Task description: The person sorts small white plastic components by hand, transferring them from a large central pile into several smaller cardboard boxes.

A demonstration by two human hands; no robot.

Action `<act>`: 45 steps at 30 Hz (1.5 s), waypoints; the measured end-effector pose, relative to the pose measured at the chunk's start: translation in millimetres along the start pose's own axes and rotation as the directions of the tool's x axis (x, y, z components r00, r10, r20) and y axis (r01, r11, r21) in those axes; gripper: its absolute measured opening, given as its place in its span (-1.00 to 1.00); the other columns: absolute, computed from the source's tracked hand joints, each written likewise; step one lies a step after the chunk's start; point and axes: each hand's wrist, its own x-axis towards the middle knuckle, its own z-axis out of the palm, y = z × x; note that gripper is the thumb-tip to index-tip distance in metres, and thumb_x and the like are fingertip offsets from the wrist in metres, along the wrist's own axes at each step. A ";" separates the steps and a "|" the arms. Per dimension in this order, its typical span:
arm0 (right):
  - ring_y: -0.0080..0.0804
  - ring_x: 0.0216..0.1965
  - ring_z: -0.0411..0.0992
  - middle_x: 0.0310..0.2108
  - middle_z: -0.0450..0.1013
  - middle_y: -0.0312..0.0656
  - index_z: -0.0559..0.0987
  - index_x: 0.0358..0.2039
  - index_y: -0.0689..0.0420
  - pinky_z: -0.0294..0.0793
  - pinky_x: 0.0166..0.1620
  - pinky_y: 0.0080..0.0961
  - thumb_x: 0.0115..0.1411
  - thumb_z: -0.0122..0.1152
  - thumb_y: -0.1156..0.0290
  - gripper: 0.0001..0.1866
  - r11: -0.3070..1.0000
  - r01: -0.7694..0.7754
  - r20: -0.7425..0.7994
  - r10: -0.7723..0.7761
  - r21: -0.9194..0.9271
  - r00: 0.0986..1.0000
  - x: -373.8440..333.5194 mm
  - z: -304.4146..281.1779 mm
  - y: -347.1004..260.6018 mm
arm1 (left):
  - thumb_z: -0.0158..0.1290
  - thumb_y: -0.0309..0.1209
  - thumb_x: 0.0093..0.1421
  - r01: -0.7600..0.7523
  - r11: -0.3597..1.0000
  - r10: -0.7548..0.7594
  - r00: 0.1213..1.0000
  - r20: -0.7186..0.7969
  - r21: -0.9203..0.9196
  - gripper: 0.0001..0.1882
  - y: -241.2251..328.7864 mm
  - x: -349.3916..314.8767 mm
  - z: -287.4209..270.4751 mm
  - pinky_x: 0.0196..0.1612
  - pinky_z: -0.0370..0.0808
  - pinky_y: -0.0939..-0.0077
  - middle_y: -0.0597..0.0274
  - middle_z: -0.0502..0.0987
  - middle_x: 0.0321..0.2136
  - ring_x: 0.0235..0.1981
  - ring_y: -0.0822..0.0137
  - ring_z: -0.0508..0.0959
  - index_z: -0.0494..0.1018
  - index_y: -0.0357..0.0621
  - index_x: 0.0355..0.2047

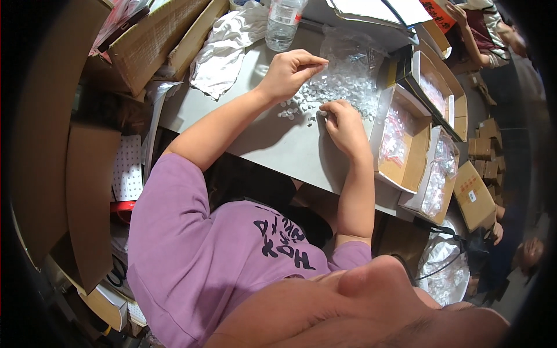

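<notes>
A loose pile of small silvery-white round pieces [333,93] lies on the pale table [264,159], spilling toward me from a clear plastic bag [360,49]. Above the pile's left side is my left hand [288,74], thumb and forefinger pinched together; whatever sits between those tips is too small to make out. My right hand [346,126] rests low at the pile's near edge. Its thumb and fingers close on one small round piece [322,113]. Several pieces lie scattered singly between the two hands.
Open cardboard trays [409,177] holding small clear bags line the table's right side. A plastic bottle [281,36] and a crumpled white cloth [223,58] stand at the back left. Cartons [151,52] crowd the left. Another person [478,40] is at the far right.
</notes>
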 end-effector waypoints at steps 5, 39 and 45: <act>-0.06 -0.23 0.40 -0.31 0.43 -0.02 0.55 -0.33 0.21 0.39 -0.13 -0.30 -0.04 0.08 0.55 -0.79 0.999 -0.015 0.004 0.015 0.032 1.000 -0.7 2.3 -2.6 | 0.11 -0.48 0.14 0.225 0.973 -0.217 0.968 0.127 -0.051 -0.89 -4.0 -1.5 -3.2 -0.44 0.39 0.76 0.30 0.54 -0.52 -0.52 0.61 0.45 0.52 -0.30 -0.39; -0.16 -0.42 0.45 -0.45 0.43 -0.07 0.54 -0.47 0.21 0.45 -0.32 -0.39 -0.16 0.18 0.57 -0.85 0.998 0.001 -0.119 -0.009 -0.068 0.993 -2.7 8.9 -2.5 | 0.29 -0.40 -0.09 0.205 0.958 -0.271 0.880 0.391 0.203 -0.70 0.8 -0.8 -0.5 -0.61 0.26 0.67 0.39 0.38 -0.71 -0.65 0.63 0.31 0.35 -0.23 -0.63; -0.43 -0.43 0.49 -0.44 0.46 -0.16 0.56 -0.47 0.24 0.53 -0.32 -0.57 -0.12 0.17 0.61 -0.88 0.875 -0.008 -0.210 0.125 0.484 0.970 1.2 -5.7 -7.9 | 0.21 -0.37 -0.10 0.175 0.901 -0.369 0.792 0.486 0.397 -0.76 16.1 -11.9 6.3 -0.58 0.35 0.53 0.24 0.44 -0.68 -0.65 0.47 0.42 0.39 -0.26 -0.59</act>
